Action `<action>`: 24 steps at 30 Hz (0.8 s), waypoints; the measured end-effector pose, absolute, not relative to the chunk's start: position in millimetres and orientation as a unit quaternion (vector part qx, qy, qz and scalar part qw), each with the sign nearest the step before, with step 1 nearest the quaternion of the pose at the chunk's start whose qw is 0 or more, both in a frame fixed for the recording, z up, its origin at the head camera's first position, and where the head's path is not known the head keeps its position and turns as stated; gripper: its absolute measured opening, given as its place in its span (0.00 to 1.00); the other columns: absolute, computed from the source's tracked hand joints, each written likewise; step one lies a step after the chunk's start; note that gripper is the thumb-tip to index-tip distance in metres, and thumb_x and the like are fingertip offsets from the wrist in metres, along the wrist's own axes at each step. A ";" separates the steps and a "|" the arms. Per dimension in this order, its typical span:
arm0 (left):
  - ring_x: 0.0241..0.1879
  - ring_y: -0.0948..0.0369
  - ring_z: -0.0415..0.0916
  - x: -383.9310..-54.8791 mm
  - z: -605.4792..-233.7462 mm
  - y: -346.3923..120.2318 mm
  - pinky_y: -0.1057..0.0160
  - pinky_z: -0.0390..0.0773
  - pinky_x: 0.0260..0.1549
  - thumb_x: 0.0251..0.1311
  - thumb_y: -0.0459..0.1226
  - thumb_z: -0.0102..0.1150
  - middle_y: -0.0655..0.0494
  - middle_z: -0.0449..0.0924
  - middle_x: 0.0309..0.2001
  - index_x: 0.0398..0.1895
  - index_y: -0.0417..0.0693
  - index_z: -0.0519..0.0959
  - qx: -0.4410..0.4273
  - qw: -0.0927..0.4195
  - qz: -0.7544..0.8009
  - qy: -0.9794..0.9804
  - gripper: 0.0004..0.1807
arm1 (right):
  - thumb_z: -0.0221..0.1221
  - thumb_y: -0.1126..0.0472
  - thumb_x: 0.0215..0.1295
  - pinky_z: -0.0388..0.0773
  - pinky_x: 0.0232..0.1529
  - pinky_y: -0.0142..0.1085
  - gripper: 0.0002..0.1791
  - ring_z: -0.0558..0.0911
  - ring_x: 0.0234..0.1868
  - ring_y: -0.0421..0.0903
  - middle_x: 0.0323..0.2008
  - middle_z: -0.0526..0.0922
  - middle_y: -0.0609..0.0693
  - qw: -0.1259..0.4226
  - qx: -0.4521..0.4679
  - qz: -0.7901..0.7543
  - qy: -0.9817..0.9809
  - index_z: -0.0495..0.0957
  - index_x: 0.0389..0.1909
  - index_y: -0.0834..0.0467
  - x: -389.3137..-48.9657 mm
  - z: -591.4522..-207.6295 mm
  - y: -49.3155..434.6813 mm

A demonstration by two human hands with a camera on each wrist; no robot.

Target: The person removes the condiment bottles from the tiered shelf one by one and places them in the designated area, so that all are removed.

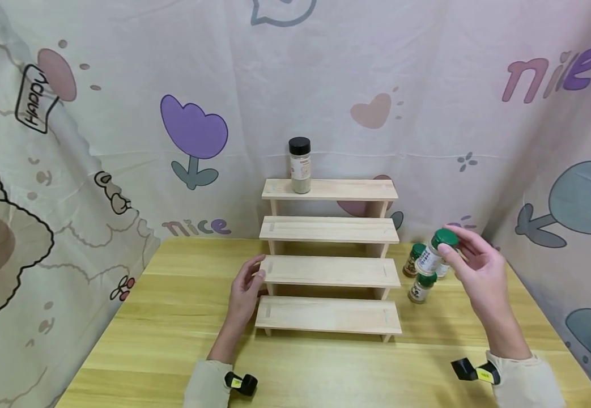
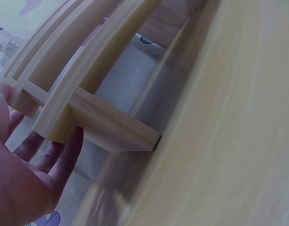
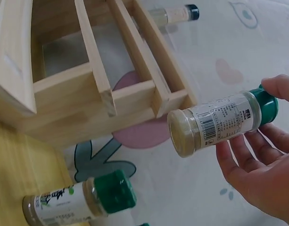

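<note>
My right hand [image 1: 481, 269] pinches a spice jar [image 3: 217, 123] by its green lid [image 3: 267, 104], thumb on one side and fingers on the other. The jar has a white printed label with a barcode and pale contents; it is tilted and held above other green-lidded jars. At the left side of a four-step wooden rack [image 1: 330, 271], my left hand [image 1: 244, 292] grips the end of a step, its fingers curled under the board [image 2: 59, 117] in the left wrist view. A black-lidded spice jar [image 1: 301, 170] stands upright on the top step, left of its middle.
Several green-lidded jars stand on the wooden table [image 1: 315, 374] right of the rack, among them a front jar [image 1: 420, 288] and a darker jar [image 1: 413, 260]. Behind the table hangs a printed cloth [image 1: 285, 85], which continues along both sides.
</note>
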State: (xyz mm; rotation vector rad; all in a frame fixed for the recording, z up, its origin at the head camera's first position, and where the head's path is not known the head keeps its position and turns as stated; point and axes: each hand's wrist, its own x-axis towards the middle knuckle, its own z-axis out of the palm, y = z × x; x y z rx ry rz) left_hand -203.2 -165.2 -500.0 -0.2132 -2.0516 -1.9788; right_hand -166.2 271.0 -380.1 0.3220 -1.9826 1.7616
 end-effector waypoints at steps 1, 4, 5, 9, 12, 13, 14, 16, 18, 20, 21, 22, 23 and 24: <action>0.55 0.59 0.76 -202.6 -500.3 -165.5 0.68 0.78 0.51 0.75 0.32 0.53 0.43 0.77 0.61 0.68 0.45 0.76 -0.072 0.141 -0.685 -0.711 0.20 | 0.61 0.74 0.69 0.74 0.56 0.23 0.22 0.79 0.58 0.41 0.59 0.78 0.53 0.235 0.118 0.650 -0.713 0.76 0.64 0.68 -166.2 -381.8 273.0; 0.55 0.59 0.77 -200.8 -501.4 -166.7 0.68 0.79 0.51 0.76 0.33 0.54 0.44 0.77 0.61 0.67 0.46 0.76 -0.066 0.140 -0.684 -0.713 0.20 | 0.61 0.74 0.69 0.75 0.55 0.23 0.22 0.80 0.58 0.41 0.59 0.80 0.52 0.242 0.111 0.660 -0.703 0.75 0.63 0.70 -165.8 -386.9 278.7; 0.55 0.59 0.76 -200.3 -501.6 -167.0 0.68 0.78 0.51 0.76 0.33 0.54 0.44 0.77 0.61 0.67 0.46 0.76 -0.065 0.140 -0.684 -0.713 0.20 | 0.61 0.74 0.69 0.75 0.54 0.22 0.22 0.80 0.57 0.41 0.59 0.81 0.52 0.244 0.108 0.661 -0.702 0.75 0.63 0.71 -165.7 -388.3 280.6; 0.55 0.58 0.76 -198.9 -502.0 -167.6 0.68 0.78 0.52 0.76 0.33 0.53 0.44 0.77 0.61 0.67 0.47 0.76 -0.063 0.139 -0.685 -0.713 0.19 | 0.61 0.74 0.68 0.76 0.52 0.21 0.22 0.80 0.55 0.40 0.55 0.83 0.48 0.259 0.081 0.659 -0.701 0.76 0.63 0.70 -165.7 -393.4 289.1; 0.55 0.58 0.76 -198.8 -501.2 -166.8 0.69 0.78 0.51 0.76 0.32 0.53 0.44 0.77 0.61 0.67 0.46 0.76 -0.061 0.138 -0.687 -0.710 0.20 | 0.62 0.74 0.68 0.75 0.52 0.20 0.22 0.80 0.55 0.40 0.54 0.83 0.47 0.263 0.063 0.654 -0.706 0.76 0.63 0.69 -166.4 -397.6 295.4; 0.55 0.58 0.75 -199.3 -500.9 -166.4 0.69 0.78 0.51 0.76 0.31 0.52 0.43 0.77 0.61 0.68 0.45 0.76 -0.061 0.137 -0.689 -0.709 0.20 | 0.63 0.74 0.68 0.75 0.52 0.20 0.22 0.80 0.54 0.40 0.53 0.83 0.46 0.264 0.057 0.650 -0.710 0.76 0.63 0.69 -166.8 -399.1 297.5; 0.55 0.58 0.75 -199.9 -500.7 -165.9 0.69 0.78 0.51 0.75 0.30 0.52 0.42 0.77 0.62 0.68 0.44 0.75 -0.061 0.138 -0.689 -0.709 0.20 | 0.63 0.73 0.67 0.75 0.52 0.19 0.23 0.80 0.54 0.39 0.52 0.83 0.45 0.264 0.050 0.646 -0.715 0.76 0.63 0.68 -167.1 -400.9 299.5; 0.56 0.57 0.75 -200.6 -499.0 -164.8 0.70 0.77 0.52 0.75 0.29 0.52 0.41 0.76 0.62 0.68 0.42 0.75 -0.063 0.138 -0.690 -0.708 0.20 | 0.64 0.73 0.67 0.74 0.51 0.19 0.23 0.80 0.53 0.39 0.51 0.84 0.44 0.264 0.035 0.642 -0.719 0.76 0.63 0.68 -167.8 -404.6 303.7; 0.56 0.55 0.74 -198.6 -492.6 -162.9 0.70 0.77 0.52 0.75 0.28 0.52 0.39 0.75 0.63 0.68 0.38 0.74 -0.068 0.136 -0.689 -0.709 0.21 | 0.64 0.72 0.67 0.74 0.50 0.18 0.23 0.80 0.52 0.38 0.49 0.84 0.43 0.266 0.018 0.636 -0.724 0.77 0.62 0.68 -168.4 -409.0 308.4; 0.57 0.54 0.74 -194.0 -483.4 -160.7 0.71 0.76 0.53 0.74 0.28 0.51 0.37 0.75 0.63 0.68 0.34 0.73 -0.074 0.138 -0.685 -0.711 0.21 | 0.65 0.72 0.66 0.74 0.50 0.18 0.23 0.81 0.50 0.37 0.48 0.84 0.43 0.266 0.006 0.641 -0.720 0.77 0.62 0.68 -169.4 -413.9 312.5; 0.57 0.55 0.74 -191.7 -478.9 -159.9 0.71 0.76 0.53 0.74 0.28 0.51 0.37 0.75 0.63 0.67 0.33 0.72 -0.075 0.137 -0.683 -0.713 0.21 | 0.66 0.72 0.66 0.74 0.49 0.18 0.23 0.81 0.50 0.37 0.47 0.84 0.42 0.265 -0.001 0.639 -0.722 0.77 0.62 0.68 -169.8 -417.0 314.6; 0.56 0.55 0.75 -189.4 -475.0 -159.4 0.71 0.76 0.53 0.74 0.28 0.51 0.37 0.75 0.63 0.67 0.32 0.72 -0.076 0.137 -0.682 -0.714 0.21 | 0.66 0.72 0.65 0.74 0.49 0.17 0.23 0.81 0.50 0.36 0.47 0.85 0.41 0.264 -0.008 0.635 -0.726 0.78 0.61 0.67 -170.4 -419.9 316.6; 0.56 0.55 0.75 -189.9 -476.0 -160.0 0.71 0.76 0.53 0.74 0.28 0.52 0.38 0.76 0.62 0.67 0.33 0.73 -0.077 0.139 -0.682 -0.714 0.21 | 0.66 0.71 0.65 0.74 0.48 0.17 0.23 0.81 0.49 0.36 0.47 0.84 0.41 0.262 -0.013 0.634 -0.727 0.78 0.61 0.66 -171.0 -423.0 318.4; 0.56 0.56 0.75 -190.8 -478.1 -161.0 0.70 0.76 0.53 0.74 0.29 0.52 0.39 0.76 0.62 0.67 0.35 0.73 -0.078 0.140 -0.682 -0.713 0.21 | 0.66 0.71 0.65 0.75 0.48 0.18 0.23 0.81 0.49 0.36 0.47 0.84 0.41 0.257 -0.013 0.641 -0.723 0.78 0.61 0.66 -171.7 -426.6 320.3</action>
